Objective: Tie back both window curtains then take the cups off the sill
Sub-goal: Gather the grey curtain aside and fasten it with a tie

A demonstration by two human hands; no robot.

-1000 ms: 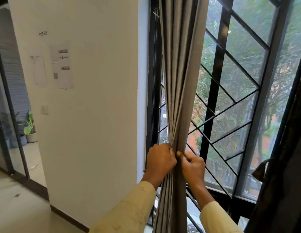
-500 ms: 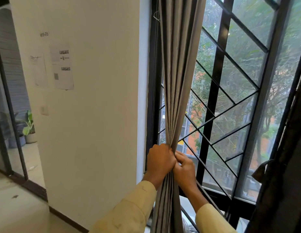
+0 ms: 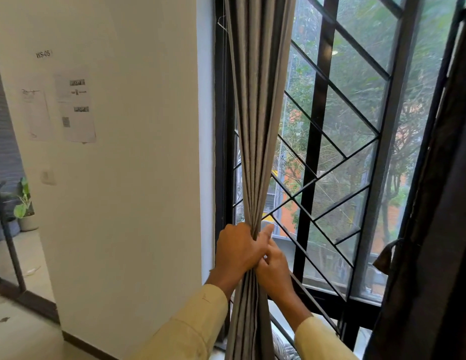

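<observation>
The grey curtain (image 3: pixel 255 141) hangs bunched against the window's left frame, beside the white wall (image 3: pixel 138 178). The left hand (image 3: pixel 238 252) is clenched round the gathered folds; the right hand (image 3: pixel 274 271) presses in from the right, fingers seemingly pinching the fabric. To the right lies open grille (image 3: pixel 330 162), then a dark curtain (image 3: pixel 434 229) at the right edge.

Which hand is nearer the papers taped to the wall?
Left. The left hand grips the grey curtain on the papers' side; the right hand sits window-side.
</observation>
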